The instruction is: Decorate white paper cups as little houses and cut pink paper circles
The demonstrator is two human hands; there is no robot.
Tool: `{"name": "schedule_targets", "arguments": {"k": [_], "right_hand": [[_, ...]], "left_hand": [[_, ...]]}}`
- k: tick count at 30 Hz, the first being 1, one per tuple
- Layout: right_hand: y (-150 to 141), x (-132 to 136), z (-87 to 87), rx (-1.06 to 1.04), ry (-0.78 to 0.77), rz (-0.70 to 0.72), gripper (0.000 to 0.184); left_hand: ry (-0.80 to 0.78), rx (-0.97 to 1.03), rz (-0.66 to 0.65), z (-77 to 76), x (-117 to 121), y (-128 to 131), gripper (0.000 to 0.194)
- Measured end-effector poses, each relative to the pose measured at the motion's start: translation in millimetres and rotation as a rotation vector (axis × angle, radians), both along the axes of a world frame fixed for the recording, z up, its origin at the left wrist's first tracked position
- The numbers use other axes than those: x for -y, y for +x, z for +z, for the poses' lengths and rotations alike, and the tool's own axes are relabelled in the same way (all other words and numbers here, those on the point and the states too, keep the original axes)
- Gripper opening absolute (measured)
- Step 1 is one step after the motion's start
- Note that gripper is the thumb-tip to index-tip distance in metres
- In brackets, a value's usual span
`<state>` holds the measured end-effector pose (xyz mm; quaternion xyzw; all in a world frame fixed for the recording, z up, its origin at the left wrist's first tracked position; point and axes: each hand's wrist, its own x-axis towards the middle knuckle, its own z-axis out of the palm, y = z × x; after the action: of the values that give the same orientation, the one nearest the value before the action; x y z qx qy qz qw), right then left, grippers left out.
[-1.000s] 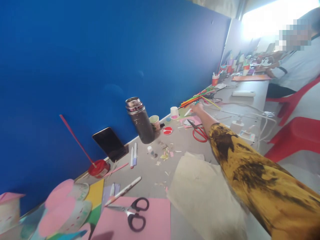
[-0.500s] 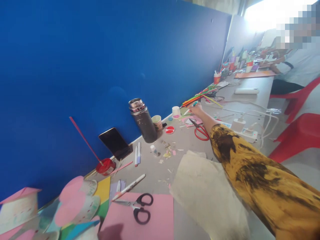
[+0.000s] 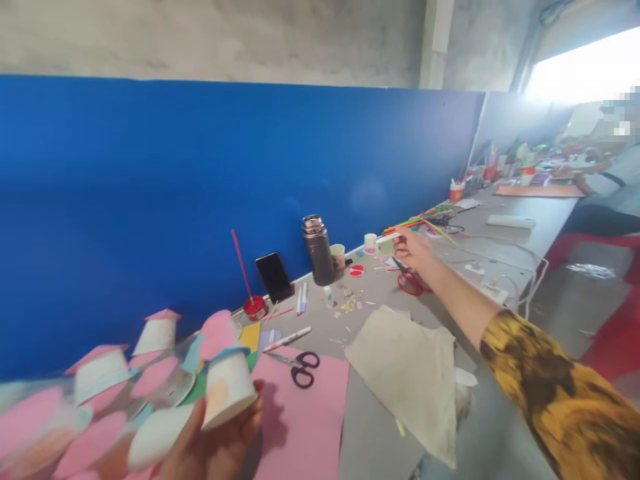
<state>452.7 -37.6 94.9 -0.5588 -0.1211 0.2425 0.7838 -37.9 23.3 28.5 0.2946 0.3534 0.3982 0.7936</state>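
At the lower left, my left hand point(image 3: 220, 443) is closed around a white paper cup point(image 3: 229, 383) with a blue paper piece on its top and a peach patch on its side. My right arm reaches across the table, and my right hand point(image 3: 413, 250) pinches a slim white marker point(image 3: 387, 237) pointing left. Close to that hand are red-handled scissors point(image 3: 411, 283), an upturned small cup point(image 3: 371, 244) and a bundle of coloured sticks point(image 3: 407, 225). Black-handled scissors point(image 3: 303, 369) lie on a pink paper sheet point(image 3: 310, 420).
Several decorated paper cups point(image 3: 103, 373) crowd the left. A dark flask point(image 3: 319, 257), a phone point(image 3: 274, 277) and a red tape roll point(image 3: 255, 307) stand along the blue partition point(image 3: 175, 200). A beige cloth point(image 3: 405, 367) lies centrally. Cables and a co-worker's arm point(image 3: 595, 175) are farther right.
My left hand has come into view holding the cup. My right hand now has the white marker raised from the table. The view has tilted up and turned left.
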Motion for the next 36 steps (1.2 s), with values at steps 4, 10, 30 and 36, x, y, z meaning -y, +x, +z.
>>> {"name": "schedule_targets", "arguments": {"k": [4, 10, 30, 36], "right_hand": [[-88.4, 32.0, 3.1, -0.034, 0.174, 0.233, 0.035], [-231.8, 81.9, -10.7, -0.010, 0.411, 0.444, 0.032], [-324.3, 123.1, -28.0, 0.297, 0.373, 0.512, 0.017], [-330.7, 119.0, -32.3, 0.314, 0.383, 0.472, 0.016]], "left_hand": [[0.066, 0.109, -0.039, 39.1, 17.1, 10.6, 0.048], [0.239, 0.271, -0.142, 54.8, 51.6, -15.3, 0.046], [0.048, 0.557, -0.053, 6.3, 121.7, -37.8, 0.074], [0.146, 0.478, -0.104, -3.2, 121.0, -43.3, 0.075]]}}
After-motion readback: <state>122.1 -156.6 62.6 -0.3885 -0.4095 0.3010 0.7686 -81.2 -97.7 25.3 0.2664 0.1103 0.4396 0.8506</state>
